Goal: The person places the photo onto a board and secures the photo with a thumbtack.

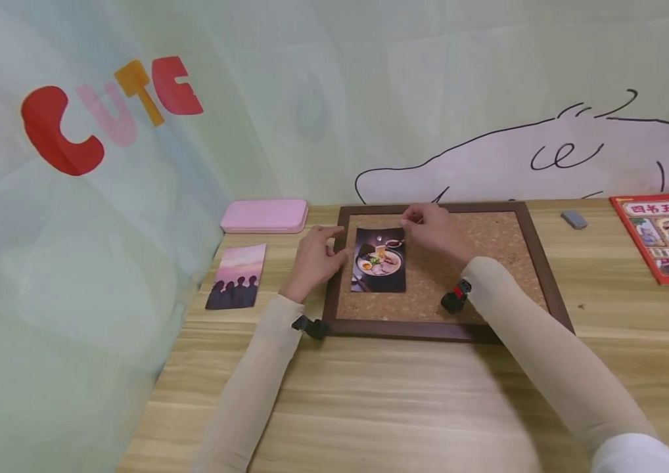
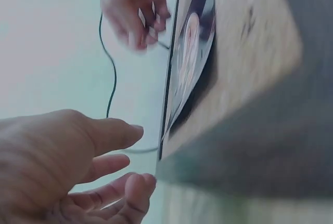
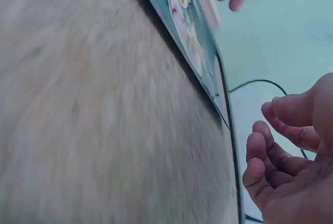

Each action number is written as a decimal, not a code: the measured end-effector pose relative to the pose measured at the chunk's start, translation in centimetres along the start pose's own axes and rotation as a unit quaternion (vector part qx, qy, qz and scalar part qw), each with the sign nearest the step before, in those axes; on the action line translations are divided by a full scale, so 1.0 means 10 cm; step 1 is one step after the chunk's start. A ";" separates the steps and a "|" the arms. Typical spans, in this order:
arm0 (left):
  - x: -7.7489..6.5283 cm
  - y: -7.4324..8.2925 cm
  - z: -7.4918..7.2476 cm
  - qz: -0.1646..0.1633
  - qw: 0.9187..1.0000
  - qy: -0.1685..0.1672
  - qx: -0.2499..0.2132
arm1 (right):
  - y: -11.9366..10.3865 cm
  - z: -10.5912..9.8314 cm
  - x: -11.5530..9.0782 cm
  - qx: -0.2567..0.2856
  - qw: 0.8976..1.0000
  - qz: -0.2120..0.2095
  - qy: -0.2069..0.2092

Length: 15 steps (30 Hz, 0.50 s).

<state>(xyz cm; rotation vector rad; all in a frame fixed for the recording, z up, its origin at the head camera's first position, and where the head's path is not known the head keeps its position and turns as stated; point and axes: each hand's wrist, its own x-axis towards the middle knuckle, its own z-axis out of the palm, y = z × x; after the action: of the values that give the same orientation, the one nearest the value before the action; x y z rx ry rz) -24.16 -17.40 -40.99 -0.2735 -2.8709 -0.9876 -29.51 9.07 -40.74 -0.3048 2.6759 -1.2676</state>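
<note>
A photo of a ramen bowl (image 1: 379, 263) lies on a cork board (image 1: 464, 263) with a dark wooden frame, its edges lifted in the wrist views. A small pale dot, like a pin head, shows near its top middle. My left hand (image 1: 315, 259) hovers over the board's left frame, thumb and fingers spread apart beside the photo. My right hand (image 1: 434, 230) is at the photo's upper right corner. In the right wrist view its fingers (image 3: 255, 151) are loosely curled, thumb near the index finger, with no object visible between them.
Left of the board lies a sunset photo with silhouettes (image 1: 236, 276), below a pink case (image 1: 264, 215). On the right are a small grey eraser-like block (image 1: 574, 219) and a red-bordered book (image 1: 668, 236). A printed curtain (image 1: 311, 98) hangs behind the wooden table (image 1: 370, 394).
</note>
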 end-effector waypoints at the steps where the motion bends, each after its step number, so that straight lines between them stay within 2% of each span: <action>1: 0.01 -0.01 -0.04 -0.005 1.000 -0.003 0.002 | 0.02 -0.04 -0.04 0.000 1.000 0.003 0.006; 8: 0.02 -0.12 -0.39 -0.021 1.000 0.004 0.016 | 0.16 -0.34 -0.29 -0.025 0.999 0.003 0.026; 15: -0.06 -0.36 -0.63 -0.035 0.999 0.012 0.021 | 0.36 -0.63 -0.54 -0.051 0.998 -0.018 0.035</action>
<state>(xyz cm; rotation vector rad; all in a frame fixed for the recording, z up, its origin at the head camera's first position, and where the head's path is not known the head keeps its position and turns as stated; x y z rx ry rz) -24.13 -24.21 -38.28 -0.1590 -2.8947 -0.9330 -26.20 17.36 -39.27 -0.3285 2.8123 -1.1736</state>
